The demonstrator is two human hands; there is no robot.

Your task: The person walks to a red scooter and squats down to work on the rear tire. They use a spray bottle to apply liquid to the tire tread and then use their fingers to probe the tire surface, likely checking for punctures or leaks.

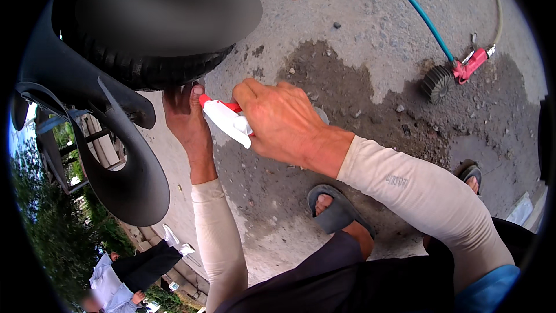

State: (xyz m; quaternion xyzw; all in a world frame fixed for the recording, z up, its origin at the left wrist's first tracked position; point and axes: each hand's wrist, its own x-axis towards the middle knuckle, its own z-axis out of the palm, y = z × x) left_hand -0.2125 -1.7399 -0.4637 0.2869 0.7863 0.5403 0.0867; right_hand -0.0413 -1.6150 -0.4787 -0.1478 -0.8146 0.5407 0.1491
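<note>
My right hand (278, 116) is closed around a white spray bottle with a red trigger (226, 122); its body is mostly hidden behind the hand, and the nozzle points up-left. My left hand (185, 116) grips the lower edge of a black tire (150, 72), its thumb close beside the nozzle. The tire's upper part is blurred. Black curved plastic mudguard pieces (133, 174) hang left of my left hand.
A pink air tool (472, 66) with a teal hose and a black finned part (437, 84) lies at right on the partly wet, gravelly pavement (376, 35). My sandalled feet are below. A person (133, 272) in dark trousers is at lower left, near trees.
</note>
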